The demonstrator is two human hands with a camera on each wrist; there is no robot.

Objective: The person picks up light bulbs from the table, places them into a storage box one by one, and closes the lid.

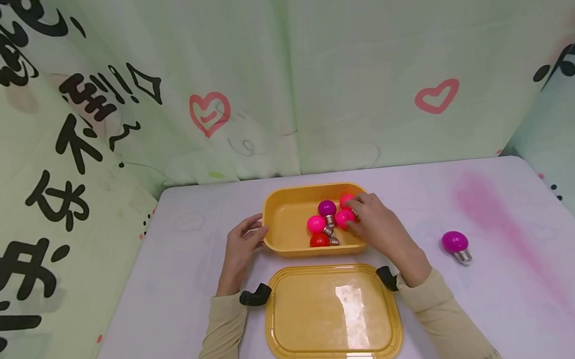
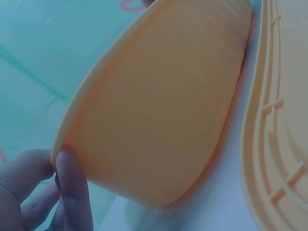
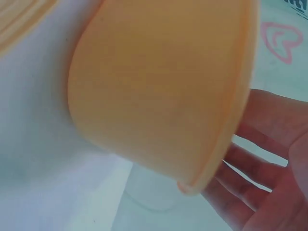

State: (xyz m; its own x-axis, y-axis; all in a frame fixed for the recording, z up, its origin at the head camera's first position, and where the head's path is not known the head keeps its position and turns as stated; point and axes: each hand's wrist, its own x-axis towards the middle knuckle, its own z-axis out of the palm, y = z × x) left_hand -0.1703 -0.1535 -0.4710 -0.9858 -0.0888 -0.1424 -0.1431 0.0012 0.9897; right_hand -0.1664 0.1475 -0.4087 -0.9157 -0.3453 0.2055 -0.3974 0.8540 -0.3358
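Observation:
My left hand (image 1: 241,251) pinches the left rim of a yellow plastic bin (image 1: 282,218) between thumb and fingers; the left wrist view shows this bin wall (image 2: 149,106) close up. My right hand (image 1: 379,223) reaches over the bin's right end, thumb and fingers about the metal base of a pink light bulb (image 1: 343,219). In the right wrist view the fingertips are hidden behind the bin. Beside that bulb lie another pink bulb (image 1: 346,200), a purple bulb (image 1: 326,208), a pink bulb (image 1: 316,224) and a red bulb (image 1: 319,239).
A flat yellow tray or lid (image 1: 315,315) lies in front of the bin, between the forearms. Off to the right, a purple bulb (image 1: 455,242) lies on the white tabletop (image 1: 502,298). Pale green curtains (image 1: 350,77) with writing stand behind and at the sides.

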